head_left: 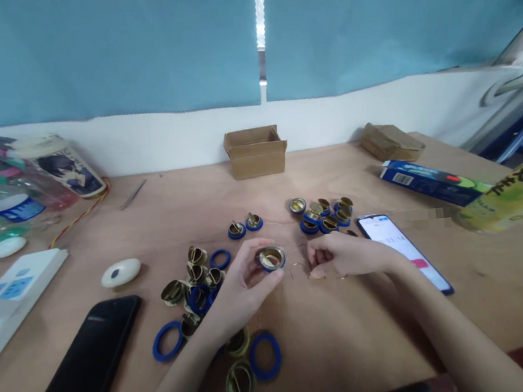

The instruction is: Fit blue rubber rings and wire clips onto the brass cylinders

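Note:
My left hand grips a round brass fitting with a blue ring round its rim, its open side facing up. To the right, my right hand is closed low over the table, fingers curled together; whatever they pinch is hidden. Thin wire rings lie between the two hands. Around and partly under my left forearm are loose brass fittings and separate blue rings. Beyond my right hand sits a cluster of brass fittings with blue rings. Two similar blue-ringed fittings stand beyond my left hand.
A small open cardboard box stands near the wall. On the right are a lit phone, a blue carton and a yellow packet. A black phone, white oval case, tweezers and bottles lie left.

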`<state>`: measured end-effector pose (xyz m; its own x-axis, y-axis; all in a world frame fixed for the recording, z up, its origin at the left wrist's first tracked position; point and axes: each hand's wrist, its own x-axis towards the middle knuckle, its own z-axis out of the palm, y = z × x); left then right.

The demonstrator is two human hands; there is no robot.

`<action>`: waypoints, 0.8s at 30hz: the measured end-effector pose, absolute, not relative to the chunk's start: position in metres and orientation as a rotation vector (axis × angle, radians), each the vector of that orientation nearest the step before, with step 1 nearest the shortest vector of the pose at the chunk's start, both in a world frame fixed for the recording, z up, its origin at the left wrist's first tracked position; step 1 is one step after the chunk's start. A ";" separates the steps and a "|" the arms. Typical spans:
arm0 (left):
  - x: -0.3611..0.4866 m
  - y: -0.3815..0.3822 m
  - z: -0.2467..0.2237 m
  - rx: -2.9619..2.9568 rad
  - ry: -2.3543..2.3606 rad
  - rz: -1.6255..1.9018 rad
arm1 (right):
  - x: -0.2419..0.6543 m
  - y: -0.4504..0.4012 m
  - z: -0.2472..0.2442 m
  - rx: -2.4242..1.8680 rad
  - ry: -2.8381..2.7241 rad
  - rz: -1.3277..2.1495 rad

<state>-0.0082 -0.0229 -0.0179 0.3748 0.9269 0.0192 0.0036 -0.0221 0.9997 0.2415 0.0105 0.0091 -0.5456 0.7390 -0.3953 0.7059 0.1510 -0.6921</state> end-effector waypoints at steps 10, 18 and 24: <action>-0.008 -0.024 -0.014 1.360 0.877 0.929 | 0.246 0.010 0.010 -1.421 -2.417 1.389; -0.008 -0.025 -0.010 1.358 0.890 0.902 | 0.234 0.003 0.015 -1.610 -2.542 0.987; -0.008 -0.024 -0.012 1.330 0.893 0.905 | 0.224 -0.005 0.015 -1.652 -2.632 0.793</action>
<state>-0.0076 -0.0241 -0.0118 0.3960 0.9181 -0.0178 -0.0302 0.0324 0.9990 0.2243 -0.0047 0.0148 -0.4678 0.8282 -0.3086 0.8608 0.3477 -0.3717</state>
